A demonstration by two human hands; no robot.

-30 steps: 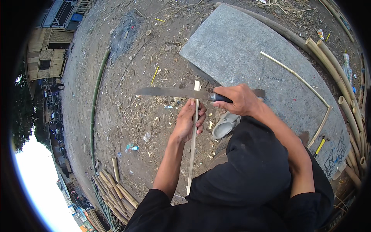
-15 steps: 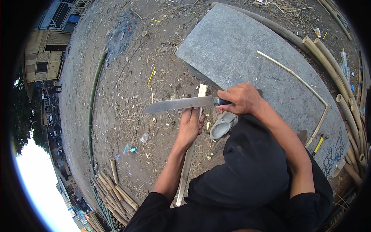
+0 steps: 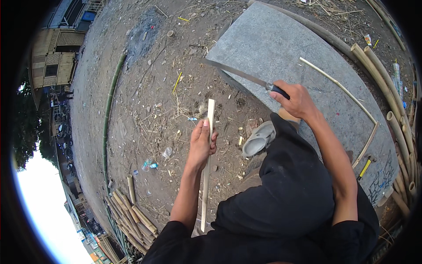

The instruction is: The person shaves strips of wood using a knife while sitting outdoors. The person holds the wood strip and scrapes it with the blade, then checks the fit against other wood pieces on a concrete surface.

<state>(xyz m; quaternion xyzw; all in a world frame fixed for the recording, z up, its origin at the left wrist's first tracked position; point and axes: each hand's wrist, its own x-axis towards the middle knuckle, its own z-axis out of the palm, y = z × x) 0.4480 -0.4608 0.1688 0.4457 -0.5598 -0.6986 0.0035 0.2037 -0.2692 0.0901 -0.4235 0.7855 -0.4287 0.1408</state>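
My left hand is closed around a long, pale bamboo strip, which stands nearly lengthwise in front of me with its cut upper end above my thumb. My right hand grips the black handle of a machete. Its long blade points up and left, over the near-left corner of a grey stone slab. Blade and strip are apart. Below my right hand, a grey sandal shows beside my black-clad knee.
A bent bamboo strip and a yellow-handled hammer lie on the slab. Bamboo poles line the right side, and cut bamboo pieces are heaped at lower left. One long green pole lies on the dirt, among scattered chips.
The machete has lifted off the strip and swung up and right, its blade now tilted. My left hand has shifted slightly left with the strip, which stands more upright.
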